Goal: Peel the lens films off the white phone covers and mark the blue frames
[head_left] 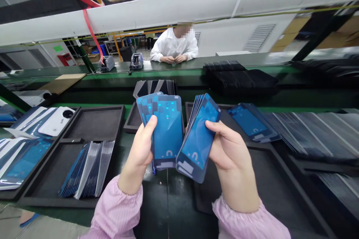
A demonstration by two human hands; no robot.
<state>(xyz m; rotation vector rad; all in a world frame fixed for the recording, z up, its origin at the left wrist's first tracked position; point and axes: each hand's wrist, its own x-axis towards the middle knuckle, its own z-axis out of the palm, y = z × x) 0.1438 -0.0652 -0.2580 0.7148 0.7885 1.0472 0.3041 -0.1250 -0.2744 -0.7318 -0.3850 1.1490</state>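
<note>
With the centre of the view as the clock's middle, the left hand [141,145] is reaching in from eight o'clock and closing on a slightly spread stack of thin rectangular panels, blue-faced with rounded, dark lower ends [168,130]. Its thumb is pressing on the front panel's left edge while its fingers are going out of sight behind.

The right hand [228,147], at four o'clock, is clamping a second, tilted fan of matching blue panels [200,134], its thumb lying over the right edge. Both groups are hanging just below the centre, above the dark green worktop [159,201]; their lower corners are overlapping in the view, and whether they are touching I cannot tell.

The step in hand appears to be handling the panels as two separate groups, faces turned toward the wearer. A next move would seem to call for keeping both pinches firm, since loose edges could be sliding apart, and for levelling the right group if the two are to be lining up.

At eight o'clock, a black compartmented tray [42,185] is bearing a fanned pile of blue and silver-edged panels [91,168]. Between three and four o'clock, more blue-faced panels [249,121] are lying beside a long row of greyish panels [316,134].
</note>
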